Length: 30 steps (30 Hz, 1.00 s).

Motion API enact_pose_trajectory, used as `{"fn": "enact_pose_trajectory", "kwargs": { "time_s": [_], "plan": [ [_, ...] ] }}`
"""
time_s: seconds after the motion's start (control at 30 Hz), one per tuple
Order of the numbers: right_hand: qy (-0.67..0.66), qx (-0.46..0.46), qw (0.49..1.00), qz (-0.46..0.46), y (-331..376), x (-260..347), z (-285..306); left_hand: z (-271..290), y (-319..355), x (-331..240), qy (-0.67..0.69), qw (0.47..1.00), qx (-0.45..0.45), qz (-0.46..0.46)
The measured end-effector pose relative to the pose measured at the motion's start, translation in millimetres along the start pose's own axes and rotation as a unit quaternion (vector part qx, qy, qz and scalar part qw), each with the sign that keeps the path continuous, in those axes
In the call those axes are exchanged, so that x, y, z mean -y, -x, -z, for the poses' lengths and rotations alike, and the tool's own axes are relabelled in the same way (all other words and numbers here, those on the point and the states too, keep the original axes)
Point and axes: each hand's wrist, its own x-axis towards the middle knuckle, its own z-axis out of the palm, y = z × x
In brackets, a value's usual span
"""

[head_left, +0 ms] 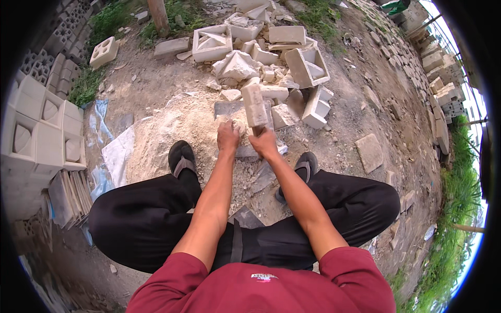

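Note:
In front of my feet, my right hand (264, 142) is closed round the short handle of a mallet. The mallet's blocky, dust-caked head (253, 106) stands above that fist. Close beside it, my left hand (228, 136) grips a small pale chunk of block (239, 127), partly covered by the fingers. Under both hands lies a flat grey slab (225, 108) strewn with pale crumbs. What the left fingers touch underneath is hidden.
Beyond the slab rises a heap of broken cream blocks (237, 67). Crushed pale rubble (156, 133) spreads to the left, near a white sheet (119, 156). Stacked decorative blocks (49, 122) stand far left. A square slab (369, 153) lies right; grass (462, 208) borders the right edge.

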Motion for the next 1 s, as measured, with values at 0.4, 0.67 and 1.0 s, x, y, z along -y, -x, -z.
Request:
{"fn": "enact_pose_trajectory", "kwargs": {
  "time_s": [0.4, 0.67, 1.0],
  "plan": [
    [0.019, 0.023, 0.999, 0.011, -5.5, 19.7, -5.8, 3.4, -1.6, 8.5, -0.045, 0.999, 0.001, -0.012],
    [0.046, 0.141, 0.985, -0.089, -28.7, 3.9, 6.7, 3.9, -4.4, 2.4, 0.006, 0.999, -0.007, 0.033],
    [0.096, 0.048, 0.994, -0.016, 27.8, -51.5, -16.1, -3.6, -12.0, 1.3, 0.042, 0.996, -0.036, 0.073]
  ]
}}
